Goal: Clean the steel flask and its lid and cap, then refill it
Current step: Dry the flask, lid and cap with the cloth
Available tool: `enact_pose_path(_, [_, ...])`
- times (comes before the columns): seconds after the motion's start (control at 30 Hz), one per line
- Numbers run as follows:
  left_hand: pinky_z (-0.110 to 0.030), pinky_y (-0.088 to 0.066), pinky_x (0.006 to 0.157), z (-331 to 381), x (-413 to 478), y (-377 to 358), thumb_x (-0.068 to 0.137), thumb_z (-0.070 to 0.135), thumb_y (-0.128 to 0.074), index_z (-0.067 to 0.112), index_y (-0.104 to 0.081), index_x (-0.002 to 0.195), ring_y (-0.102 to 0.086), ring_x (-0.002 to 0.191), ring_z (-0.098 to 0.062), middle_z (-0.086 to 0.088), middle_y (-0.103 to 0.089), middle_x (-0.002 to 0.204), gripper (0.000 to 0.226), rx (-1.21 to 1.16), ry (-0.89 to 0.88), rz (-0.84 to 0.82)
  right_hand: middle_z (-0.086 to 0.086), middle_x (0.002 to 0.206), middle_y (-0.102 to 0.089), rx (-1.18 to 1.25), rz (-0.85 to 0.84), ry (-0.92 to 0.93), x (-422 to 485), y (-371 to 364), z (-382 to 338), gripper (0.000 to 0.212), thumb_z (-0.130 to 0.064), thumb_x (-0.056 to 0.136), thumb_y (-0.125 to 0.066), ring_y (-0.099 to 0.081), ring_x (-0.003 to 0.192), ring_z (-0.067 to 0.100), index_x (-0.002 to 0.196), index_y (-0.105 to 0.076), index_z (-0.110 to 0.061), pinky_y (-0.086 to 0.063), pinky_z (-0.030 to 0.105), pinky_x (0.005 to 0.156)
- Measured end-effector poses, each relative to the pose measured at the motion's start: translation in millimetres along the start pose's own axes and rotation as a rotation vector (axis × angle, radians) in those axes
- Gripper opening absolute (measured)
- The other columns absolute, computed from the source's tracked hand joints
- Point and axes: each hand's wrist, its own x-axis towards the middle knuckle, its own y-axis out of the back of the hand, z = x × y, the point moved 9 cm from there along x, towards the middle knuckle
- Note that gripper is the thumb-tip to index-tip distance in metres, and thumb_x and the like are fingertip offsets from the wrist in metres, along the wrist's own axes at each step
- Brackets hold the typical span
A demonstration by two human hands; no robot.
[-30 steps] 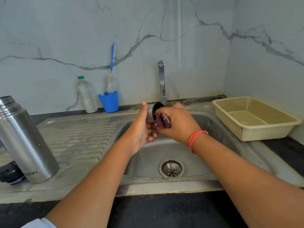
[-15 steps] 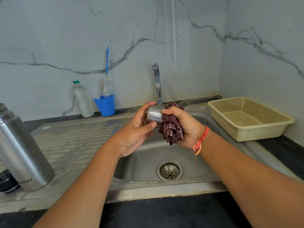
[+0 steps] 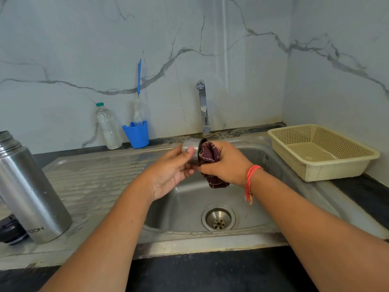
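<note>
The left hand (image 3: 168,175) grips the steel cap (image 3: 190,150) by its curved wall, thumb pressed on the near side and fingers curled beneath. It holds the cap on its side above the back half of the sink (image 3: 189,241), just below the tap (image 3: 203,106), from which no water can be seen running. The right hand (image 3: 227,165) is clenched around a bunched maroon cloth (image 3: 210,157). The top of the cloth is pushed against, and apparently into, the cap's open mouth, while its loose tail hangs below the hand. The step in hand looks like wiping the cap's inside. The cap is probably light, rigid and thin-walled, and slick if wet, so a grasp around the wall with thumb opposite fingers suits it better than a pinch at the rim. The cloth is soft and should crumple to fit the hollow. The steel flask (image 3: 31,192) stands open at the neck on the ribbed drainboard (image 3: 94,178) at the sink's left end, well apart from both hands. It looks heavier and smooth, best taken round mid-body with the whole hand. A dark lid (image 3: 10,230) lies at its base by the left edge, partly cut off. Along the back edge of the tabletop (image 3: 210,270) stand 1 plastic bottle (image 3: 108,127) and 1 blue cup (image 3: 136,133) holding a brush (image 3: 139,81). A cream basket (image 3: 332,172) sits at the right end.
</note>
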Motion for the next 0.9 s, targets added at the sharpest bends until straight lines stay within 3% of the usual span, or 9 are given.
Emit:
enact_pose_path(0.13, [-0.029,-0.055,0.090,-3,1,-2,0.086,0.008,-0.072,0.028,-0.056,0.144,-0.067,0.110,-0.016,-0.005,-0.069,0.128,0.063,0.042,-0.037,-0.071,0.016,0.099,-0.075,0.267,-0.070,-0.193,-3,-2,15,0.034,0.001,0.080,-0.076,-0.073,0.086,0.021,0.111,-0.072,-0.012,-0.059,0.033,0.083])
enact_pose_path(0.23, [-0.032,-0.055,0.095,2,1,-3,0.087,-0.007,-0.071,0.035,-0.057,0.140,-0.062,0.123,-0.020,-0.005,-0.060,0.141,0.070,0.088,-0.100,-0.078,0.013,0.094,-0.074,0.682,-0.091,-0.337,-8,-9,22,0.029,0.001,0.087,-0.067,-0.071,0.081,0.020,0.114,-0.069,-0.007,-0.059,0.030,0.073])
enact_pose_path(0.3, [-0.034,-0.054,0.099,8,1,-7,0.088,-0.012,-0.068,0.039,-0.058,0.136,-0.063,0.122,-0.020,-0.003,-0.058,0.141,0.071,0.123,-0.151,-0.070,0.011,0.092,-0.073,0.935,-0.136,-0.414,-13,-16,20,0.023,-0.007,0.092,-0.059,-0.070,0.075,0.018,0.114,-0.067,-0.005,-0.058,0.027,0.065])
enact_pose_path(0.43, [-0.039,-0.053,0.105,19,3,-7,0.086,-0.014,-0.070,0.047,-0.061,0.126,-0.068,0.115,-0.018,0.007,-0.061,0.134,0.074,0.217,-0.261,0.011,0.016,0.098,-0.073,1.245,-0.129,-0.384,-10,-22,11,0.026,-0.012,0.096,-0.049,-0.073,0.082,0.023,0.114,-0.065,-0.001,-0.060,0.028,0.070])
enact_pose_path(0.6, [-0.036,-0.054,0.100,26,3,4,0.084,-0.015,-0.072,0.044,-0.059,0.123,-0.068,0.106,-0.016,0.014,-0.063,0.127,0.073,0.268,-0.341,0.128,0.015,0.103,-0.071,1.297,-0.004,-0.385,1,-24,21,0.030,-0.018,0.097,-0.051,-0.069,0.086,0.024,0.119,-0.066,-0.003,-0.053,0.033,0.080])
enact_pose_path(0.7, [-0.026,-0.054,0.092,28,-1,14,0.084,-0.011,-0.075,0.037,-0.055,0.127,-0.070,0.100,-0.010,0.010,-0.061,0.129,0.067,0.254,-0.351,0.179,0.010,0.092,-0.072,1.264,0.180,-0.437,3,-11,39,0.033,-0.018,0.095,-0.058,-0.068,0.067,0.021,0.123,-0.067,-0.003,-0.055,0.029,0.060])
enact_pose_path(0.8, [-0.025,-0.055,0.090,25,-4,22,0.085,0.008,-0.083,0.038,-0.058,0.131,-0.071,0.104,-0.013,0.006,-0.062,0.130,0.060,0.332,-0.319,0.250,0.012,0.090,-0.072,1.051,0.330,-0.460,0,7,54,0.034,-0.014,0.090,-0.068,-0.068,0.062,0.022,0.122,-0.068,-0.003,-0.058,0.034,0.055])
enact_pose_path(0.9, [-0.029,-0.057,0.094,23,-7,27,0.086,0.018,-0.083,0.031,-0.062,0.135,-0.070,0.108,-0.013,0.004,-0.067,0.124,0.055,0.305,-0.289,0.321,0.015,0.102,-0.076,0.727,0.342,-0.451,-3,17,54,0.029,-0.014,0.085,-0.076,-0.075,0.079,0.026,0.113,-0.070,-0.010,-0.063,0.046,0.068])
